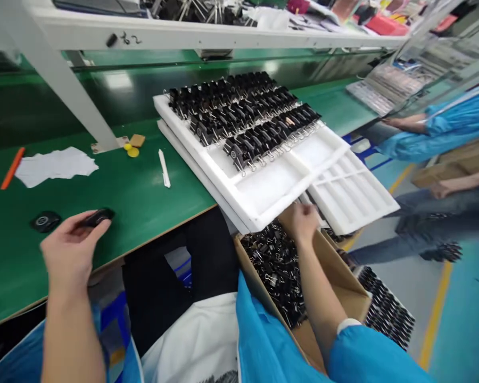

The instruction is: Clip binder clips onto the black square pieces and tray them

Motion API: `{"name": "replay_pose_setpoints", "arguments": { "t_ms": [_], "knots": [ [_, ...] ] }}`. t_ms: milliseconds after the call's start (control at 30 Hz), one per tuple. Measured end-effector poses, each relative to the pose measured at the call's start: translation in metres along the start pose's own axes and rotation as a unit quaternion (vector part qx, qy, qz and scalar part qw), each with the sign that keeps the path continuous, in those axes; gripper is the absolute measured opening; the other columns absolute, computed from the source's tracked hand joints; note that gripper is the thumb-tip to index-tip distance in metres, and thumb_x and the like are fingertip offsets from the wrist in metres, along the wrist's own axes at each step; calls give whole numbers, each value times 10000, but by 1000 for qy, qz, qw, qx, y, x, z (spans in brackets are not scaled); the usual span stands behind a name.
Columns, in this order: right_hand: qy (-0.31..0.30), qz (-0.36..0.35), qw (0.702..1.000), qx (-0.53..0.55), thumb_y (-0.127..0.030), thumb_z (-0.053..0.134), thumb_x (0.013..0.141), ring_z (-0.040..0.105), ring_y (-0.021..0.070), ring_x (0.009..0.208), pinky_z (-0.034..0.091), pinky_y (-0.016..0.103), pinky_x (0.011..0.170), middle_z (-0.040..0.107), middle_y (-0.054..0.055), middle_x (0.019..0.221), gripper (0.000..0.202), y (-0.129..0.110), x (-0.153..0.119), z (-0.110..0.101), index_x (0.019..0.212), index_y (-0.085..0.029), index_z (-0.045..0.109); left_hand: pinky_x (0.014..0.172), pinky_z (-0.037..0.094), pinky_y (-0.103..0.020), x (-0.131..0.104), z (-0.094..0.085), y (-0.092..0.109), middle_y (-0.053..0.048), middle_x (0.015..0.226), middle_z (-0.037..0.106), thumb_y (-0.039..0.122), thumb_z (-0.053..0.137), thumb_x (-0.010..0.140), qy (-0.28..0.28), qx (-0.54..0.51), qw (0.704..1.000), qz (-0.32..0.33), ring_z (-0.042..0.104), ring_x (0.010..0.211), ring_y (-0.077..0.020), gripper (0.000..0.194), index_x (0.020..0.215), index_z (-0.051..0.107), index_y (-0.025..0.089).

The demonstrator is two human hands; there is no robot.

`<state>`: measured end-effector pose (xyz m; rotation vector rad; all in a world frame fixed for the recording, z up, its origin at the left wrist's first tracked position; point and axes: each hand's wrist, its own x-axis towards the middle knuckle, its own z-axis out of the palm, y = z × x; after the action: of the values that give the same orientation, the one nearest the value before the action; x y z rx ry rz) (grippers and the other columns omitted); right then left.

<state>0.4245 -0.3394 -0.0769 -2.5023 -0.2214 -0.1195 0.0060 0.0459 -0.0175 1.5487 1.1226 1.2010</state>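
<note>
Left hand (pixel 69 250) down on the green table (pixel 143 197), fingers pinched on a small black oval piece (pixel 98 217). Another round black piece (pixel 45 221) just beside it on the table. Right hand (pixel 301 223) reaching into the cardboard box (pixel 343 282) full of loose black clips (pixel 275 271), right under the edge of the white foam tray (pixel 271 191). Fingers curled, back of the hand up, so cannot tell if a clip is held or not. Rows of black clips (pixel 243 114) standing neat in the far part of the tray; near slots bare. A second white tray (pixel 351 194) poking out beside the first one. To do this bit well, probably best to grab only a few clips at a time, keep the wrist clear of the tray edge, and keep the black piece flat on the table. Farther off: white paper scraps (pixel 56 166), an orange stick (pixel 11 168), a white stick (pixel 164 168), a yellow disc (pixel 133 152). Another person in a blue sleeve (pixel 455 125) at the right, partly cut off. Box bottom hidden. Shelf above cut off at the top, stuff on it too blurry to name.
</note>
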Motion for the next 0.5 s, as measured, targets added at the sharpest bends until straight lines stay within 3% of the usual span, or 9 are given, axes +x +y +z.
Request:
{"name": "replay_pose_setpoints", "arguments": {
  "t_ms": [67, 100, 233, 367, 500],
  "knots": [
    [-140, 33, 987, -76, -316, 560, 951, 640, 238, 912, 498, 325, 828, 690, 142, 999, 259, 35, -21, 30, 1066, -104, 656, 1058, 539, -604, -2, -15, -2, 45, 866, 789, 264, 940, 525, 34, 14, 999, -11, 726, 789, -214, 415, 922, 820, 283],
    [-177, 37, 979, -95, -299, 617, 915, 653, 239, 893, 499, 317, 823, 706, 128, 955, 203, 45, -30, 44, 997, -122, 674, 1061, 531, -627, -3, -20, -2, 58, 852, 789, 260, 940, 529, 49, 17, 999, -13, 725, 768, -215, 397, 906, 824, 300],
    [-221, 58, 958, -171, -390, 590, 962, 679, 305, 985, 508, 381, 870, 723, 160, 1021, 284, 57, -49, 80, 1045, -134, 680, 1039, 536, -675, -5, -23, 0, 69, 794, 780, 255, 935, 528, 81, 6, 997, -16, 717, 701, -216, 356, 862, 827, 314],
    [-253, 45, 937, -235, -442, 591, 965, 671, 354, 1089, 495, 461, 957, 705, 205, 1138, 370, 50, -43, 88, 1128, -123, 682, 1039, 557, -627, -7, -19, -3, 26, 837, 792, 293, 930, 526, 60, 34, 998, -6, 739, 749, -234, 397, 908, 826, 262],
    [-299, 17, 914, -272, -369, 575, 956, 671, 385, 1124, 508, 483, 956, 702, 249, 1137, 355, 41, -46, 80, 1129, -86, 701, 836, 664, -443, -11, -23, -3, -25, 847, 782, 356, 901, 591, 52, 38, 998, -7, 720, 688, -192, 406, 939, 794, 175]
  ]
}}
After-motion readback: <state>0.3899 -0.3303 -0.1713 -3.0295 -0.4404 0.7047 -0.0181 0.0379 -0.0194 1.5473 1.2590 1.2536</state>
